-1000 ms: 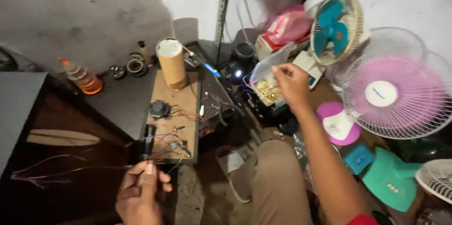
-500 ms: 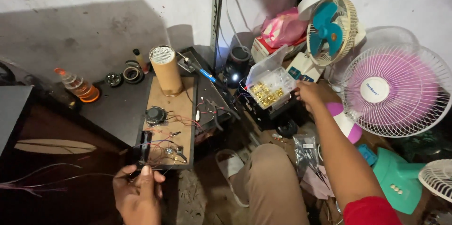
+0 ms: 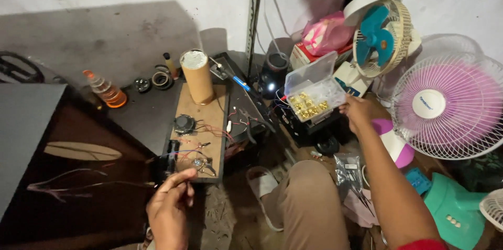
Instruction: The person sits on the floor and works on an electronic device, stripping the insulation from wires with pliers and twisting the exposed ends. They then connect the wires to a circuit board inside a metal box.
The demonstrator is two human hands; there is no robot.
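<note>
- The right hand (image 3: 358, 112) is now lower in the frame than it was a moment ago. It has come down from beside the clear box (image 3: 313, 93) of small gold parts and sits at the box's right edge, right of the middle of the frame.
- I cannot tell if the right hand's grip is holding a gold part. The fingers curl in, and what is inside them is hidden.
- The left hand (image 3: 170, 203) has stayed low in the frame, bottom middle-left. Its grip is narrow, with thumb and fingers pinched on thin wires (image 3: 78, 184).
- The wires run out to the left, over the dark worktop (image 3: 78, 140), to frayed pinkish ends at the left side.
- The wooden board (image 3: 201, 124) lies just above the left hand, in the middle of the frame. Red wires and small dark parts lie on it, and it has not moved.
- A tall cardboard tube (image 3: 197, 76) stands upright at the board's far end.
- An orange bottle (image 3: 107, 90) sits in the upper left.
- A pink fan (image 3: 445, 108) stands at the right, with a small blue fan (image 3: 381, 35) above it.
- The change looks like the right hand pulling back from the box of parts while the left hand keeps the wires ready near the board.
</note>
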